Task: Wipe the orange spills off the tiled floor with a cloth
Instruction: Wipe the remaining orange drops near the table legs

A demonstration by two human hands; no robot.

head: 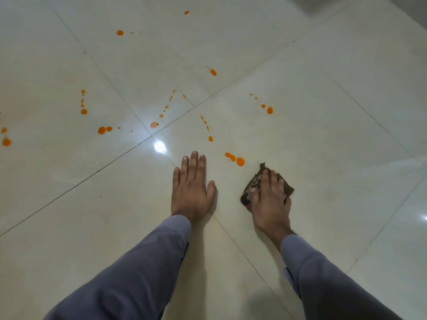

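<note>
The right hand (269, 199) presses a dark, crumpled cloth (265, 184) flat-fingered onto the glossy cream tiled floor (323, 146), while the left hand (190, 190) rests open just beside it. The wiping looks barely begun: the nearest orange spill (234, 158) lies untouched just beyond the cloth, and many more orange drops (101, 130) dot the tiles farther out.

Glossy, smooth cream tiled floor (323, 139) mirroring a lamp glare at centre frame, thin dark grout lines between tiles; wet-looking, opaque orange spills (234, 158) scattered across the upper half; dark, matt, crumpled cloth (286, 188) at lower right; soft, matt grey-blue woven sleeves (143, 269).
</note>
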